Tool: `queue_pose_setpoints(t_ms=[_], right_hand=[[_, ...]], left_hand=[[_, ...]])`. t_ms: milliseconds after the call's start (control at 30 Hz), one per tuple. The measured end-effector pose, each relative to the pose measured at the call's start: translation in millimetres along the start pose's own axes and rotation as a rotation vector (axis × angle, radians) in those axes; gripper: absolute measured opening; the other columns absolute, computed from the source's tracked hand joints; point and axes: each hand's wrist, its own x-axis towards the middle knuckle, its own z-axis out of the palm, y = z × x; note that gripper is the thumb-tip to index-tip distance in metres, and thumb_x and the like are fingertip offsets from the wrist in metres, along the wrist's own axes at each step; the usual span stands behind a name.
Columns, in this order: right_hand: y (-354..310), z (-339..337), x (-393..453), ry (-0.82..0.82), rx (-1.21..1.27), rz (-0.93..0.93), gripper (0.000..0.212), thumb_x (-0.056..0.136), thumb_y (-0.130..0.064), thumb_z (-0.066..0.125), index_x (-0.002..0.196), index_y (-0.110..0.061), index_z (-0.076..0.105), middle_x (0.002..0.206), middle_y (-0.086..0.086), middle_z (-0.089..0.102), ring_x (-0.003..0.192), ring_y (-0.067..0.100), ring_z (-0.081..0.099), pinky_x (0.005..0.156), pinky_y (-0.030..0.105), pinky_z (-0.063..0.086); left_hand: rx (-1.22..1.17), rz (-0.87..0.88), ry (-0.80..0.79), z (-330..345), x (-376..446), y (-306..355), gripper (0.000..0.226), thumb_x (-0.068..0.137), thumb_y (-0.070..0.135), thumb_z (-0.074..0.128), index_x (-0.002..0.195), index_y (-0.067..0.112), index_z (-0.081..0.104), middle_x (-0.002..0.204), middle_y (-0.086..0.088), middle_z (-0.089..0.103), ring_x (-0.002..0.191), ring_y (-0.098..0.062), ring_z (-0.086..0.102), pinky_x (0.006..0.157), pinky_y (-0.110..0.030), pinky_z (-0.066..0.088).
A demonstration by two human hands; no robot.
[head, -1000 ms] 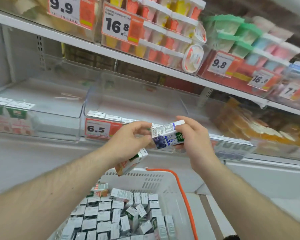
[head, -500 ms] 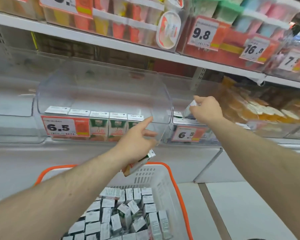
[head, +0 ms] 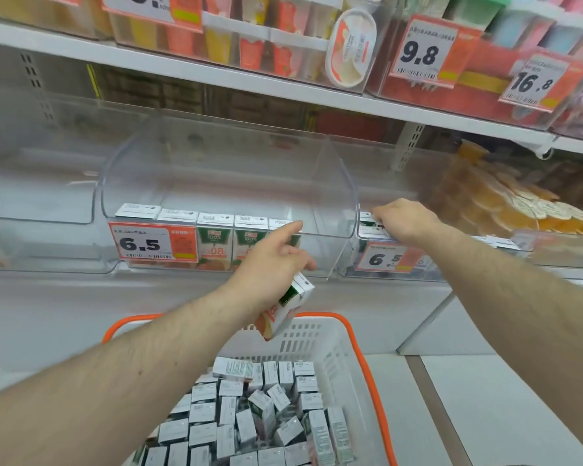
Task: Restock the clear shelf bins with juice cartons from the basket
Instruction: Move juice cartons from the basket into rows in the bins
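Hands: left (head: 270, 264) grips carton (head: 285, 309); right (head: 406, 220) reaches into bin (head: 377, 260), grasp hidden.

The clear bin (head: 229, 183) in front of me is see-through plastic, smooth and shiny. The juice carton (head: 285, 309) in my left hand (head: 270, 267) looks like smooth printed card, a bit glossy. The basket (head: 320, 344) is white plastic with slots, and its orange rim looks smooth. The price tag (head: 152, 242) on the bin looks like flat paper. The shelf (head: 189, 67) above is painted white and looks matt.
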Motion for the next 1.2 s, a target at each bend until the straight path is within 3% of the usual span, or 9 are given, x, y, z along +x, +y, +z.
queue_pose_setpoints(t_ms=[67, 133, 233, 333, 467, 567, 733, 1000, 1200], right_hand=[[-3, -2, -5, -0.026, -0.047, 0.058, 0.055, 0.099, -0.046, 0.014, 0.094, -0.020, 0.062, 0.111, 0.010, 0.062, 0.103, 0.031, 0.052, 0.104, 0.049, 0.028], [-6, -3, -13, 0.007, -0.137, 0.063, 0.062, 0.097, -0.049, 0.005, 0.107, -0.026, 0.062, 0.122, 0.009, 0.062, 0.114, 0.031, 0.050, 0.108, 0.052, 0.020], [-15, -8, -39, 0.433, -0.052, -0.073, 0.045, 0.091, -0.042, 0.014, 0.069, -0.020, 0.048, 0.084, 0.007, 0.063, 0.087, 0.032, 0.052, 0.088, 0.045, 0.032], [-43, -3, -85, 0.683, 0.266, -0.310, 0.034, 0.088, -0.031, 0.035, 0.061, -0.016, 0.050, 0.065, 0.000, 0.054, 0.073, 0.031, 0.054, 0.070, 0.040, 0.040], [-97, 10, -154, 0.216, 0.766, -0.385, 0.021, 0.088, -0.013, 0.064, 0.080, -0.033, 0.067, 0.075, -0.012, 0.064, 0.069, 0.012, 0.060, 0.072, 0.035, 0.052], [-124, 20, -189, -0.027, 0.758, -0.383, 0.032, 0.080, -0.026, 0.076, 0.099, -0.043, 0.058, 0.089, -0.008, 0.060, 0.068, 0.010, 0.055, 0.069, 0.034, 0.051], [-144, 34, -204, 0.101, 0.593, -0.416, 0.052, 0.078, -0.031, 0.077, 0.124, -0.038, 0.054, 0.095, -0.024, 0.049, 0.075, -0.005, 0.049, 0.071, 0.012, 0.036], [-134, 31, -202, 0.160, 0.720, -0.406, 0.043, 0.079, -0.014, 0.078, 0.099, -0.042, 0.054, 0.104, -0.006, 0.061, 0.086, 0.010, 0.062, 0.075, 0.032, 0.054], [-124, 24, -202, 0.137, 0.900, -0.403, 0.041, 0.080, 0.003, 0.075, 0.097, -0.031, 0.057, 0.090, -0.008, 0.068, 0.083, 0.022, 0.068, 0.069, 0.034, 0.058]], left_hand=[[-0.116, -0.080, 0.050, -3, -7, 1, 0.035, 0.102, 0.023, 0.044, 0.135, 0.032, 0.049, 0.081, 0.008, 0.068, 0.063, -0.009, 0.058, 0.065, -0.026, 0.047], [-0.270, -0.177, 0.087, -8, -15, -3, 0.028, 0.103, 0.028, 0.043, 0.127, 0.028, 0.056, 0.074, 0.005, 0.065, 0.063, -0.015, 0.060, 0.061, -0.025, 0.046], [-0.424, -0.262, 0.137, -18, -29, -9, 0.023, 0.102, 0.031, 0.045, 0.118, 0.023, 0.061, 0.067, 0.004, 0.065, 0.050, -0.012, 0.055, 0.052, -0.022, 0.042], [-0.528, -0.331, 0.190, -32, -41, -8, 0.029, 0.103, 0.035, 0.043, 0.114, 0.018, 0.064, 0.061, 0.005, 0.069, 0.050, -0.013, 0.058, 0.053, -0.024, 0.047], [-0.601, -0.360, 0.198, -46, -55, -2, 0.038, 0.104, 0.041, 0.036, 0.108, 0.016, 0.064, 0.061, 0.001, 0.071, 0.062, -0.018, 0.062, 0.061, -0.029, 0.051], [-0.581, -0.322, 0.193, -52, -59, 1, 0.041, 0.104, 0.044, 0.035, 0.110, 0.016, 0.064, 0.084, -0.006, 0.072, 0.074, -0.021, 0.067, 0.072, -0.036, 0.055], [-0.458, -0.163, 0.206, -54, -63, 5, 0.042, 0.103, 0.049, 0.033, 0.119, 0.021, 0.059, 0.112, -0.006, 0.067, 0.101, -0.024, 0.066, 0.093, -0.043, 0.053], [-0.364, 0.210, 0.116, -81, -66, 5, 0.032, 0.083, 0.039, 0.043, 0.109, 0.028, 0.057, 0.104, -0.004, 0.063, 0.102, -0.018, 0.057, 0.087, -0.033, 0.044], [0.361, 0.438, -0.006, -78, -66, -21, 0.045, 0.076, 0.040, 0.075, 0.116, 0.029, 0.058, 0.107, 0.014, 0.062, 0.100, -0.002, 0.056, 0.088, -0.028, 0.047]])
